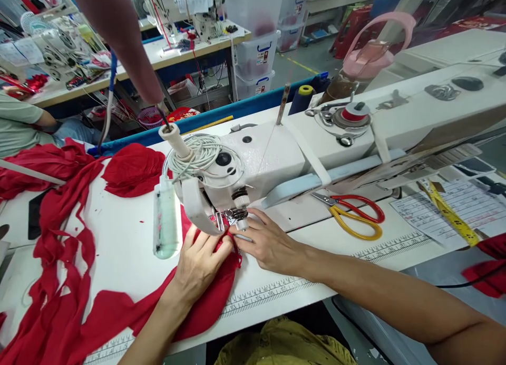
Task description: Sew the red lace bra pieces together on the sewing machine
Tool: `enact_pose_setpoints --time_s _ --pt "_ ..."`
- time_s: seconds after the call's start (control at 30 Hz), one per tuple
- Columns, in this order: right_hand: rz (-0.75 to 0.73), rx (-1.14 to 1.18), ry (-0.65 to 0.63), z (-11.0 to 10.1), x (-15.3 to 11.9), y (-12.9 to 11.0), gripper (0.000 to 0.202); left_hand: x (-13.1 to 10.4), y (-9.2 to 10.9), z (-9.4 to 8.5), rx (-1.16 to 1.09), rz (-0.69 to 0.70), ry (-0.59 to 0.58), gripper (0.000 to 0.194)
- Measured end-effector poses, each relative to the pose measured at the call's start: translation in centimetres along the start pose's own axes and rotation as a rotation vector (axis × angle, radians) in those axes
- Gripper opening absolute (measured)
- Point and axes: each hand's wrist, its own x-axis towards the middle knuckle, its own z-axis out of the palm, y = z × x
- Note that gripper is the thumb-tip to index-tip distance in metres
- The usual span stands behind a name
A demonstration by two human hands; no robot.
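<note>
My left hand (201,262) rests on a red piece of fabric (209,307), its fingers bent and the thumb drawn in against the cloth just below the needle area. On the other side, my right hand (272,243) has its fingers stretched out and slightly apart, the tips touching the fabric's edge beside the presser foot. Both hands are close under the head of a white sewing machine (269,149). The machine head and my fingers hide most of the stitching spot. From the cloth, a long red strip (114,312) runs left across the table.
Heaped red fabric (67,196) and a round red bundle (134,170) lie at left. Scissors (358,212) with red and yellow handles, a tape measure (448,212) and a written sheet (470,207) lie right. A pink-lidded bottle (367,64) stands behind the machine. Another person's arm (45,118) shows far left.
</note>
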Motion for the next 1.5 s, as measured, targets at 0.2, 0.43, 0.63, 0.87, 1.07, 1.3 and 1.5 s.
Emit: enact_pose_setpoints --time_s 0.2,0.43,0.63,0.87,1.07,1.3,1.5 --pt "-0.011 0.016 -0.023 -0.1 0.1 -0.5 0.032 -0.1 -0.5 -0.3 -0.137 -0.152 -0.009 0.03" --pt "-0.001 0.039 -0.022 -0.4 0.1 -0.7 0.036 -0.6 -0.5 -0.4 -0.162 -0.149 -0.041 0.034" --pt "0.017 0.033 -0.052 -0.4 0.0 -0.8 0.029 0.1 -0.3 -0.8 -0.146 -0.169 -0.026 0.025" --pt "0.05 -0.006 -0.025 -0.4 0.0 -1.1 0.03 -0.6 0.0 -0.4 -0.044 -0.112 -0.04 0.036" --pt "0.057 -0.034 -0.029 -0.4 0.1 -1.1 0.029 -1.1 -0.5 -0.1 -0.104 -0.1 -0.08 0.038" --pt "0.042 -0.046 -0.016 -0.4 0.1 -0.8 0.025 -1.2 -0.4 0.0 -0.173 -0.172 -0.12 0.047" --pt "0.048 -0.025 -0.04 -0.4 -0.1 -0.3 0.027 -1.5 0.4 0.4 -0.127 -0.185 -0.134 0.047"
